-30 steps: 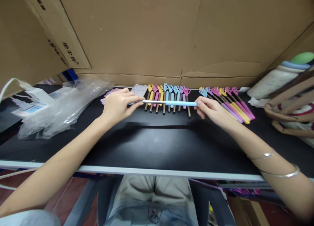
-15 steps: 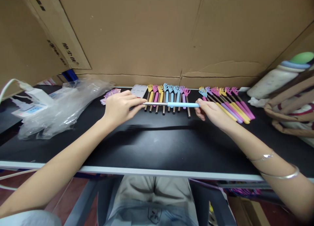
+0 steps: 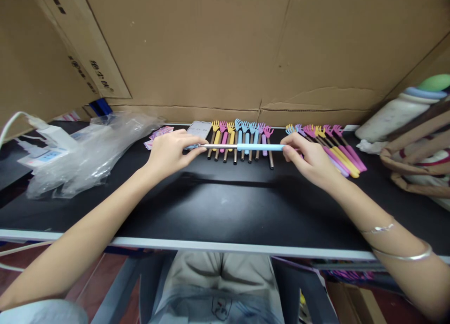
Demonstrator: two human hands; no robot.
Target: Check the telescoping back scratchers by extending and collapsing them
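Both my hands hold a back scratcher (image 3: pixel 260 147) with a light blue grip and a metal rod, level above the black table. My left hand (image 3: pixel 172 150) pinches the rod near its left end, where a bit of blue shows at the fingers. At the other end, my right hand (image 3: pixel 305 157) has its fingertips closed on the tip of the blue grip. Behind it lies a row of back scratchers (image 3: pixel 240 141) with yellow, pink, blue and purple hand-shaped heads. A second group of back scratchers (image 3: pixel 342 150) lies slanted by my right hand, partly covered by it.
On the left are a clear plastic bag (image 3: pixel 94 150) and a white power strip (image 3: pixel 52 155) with cables. A phone (image 3: pixel 198 129) and pink packets (image 3: pixel 156 134) lie at the back. To the right stand a tilted bottle (image 3: pixel 393 110) and a brown-strapped bag (image 3: pixel 415 150). Cardboard (image 3: pixel 197 47) walls the back.
The fingers of my right hand have shifted on the grip's end, with the hand turned more over it. My left hand has moved slightly left, and more metal rod shows between the hands.
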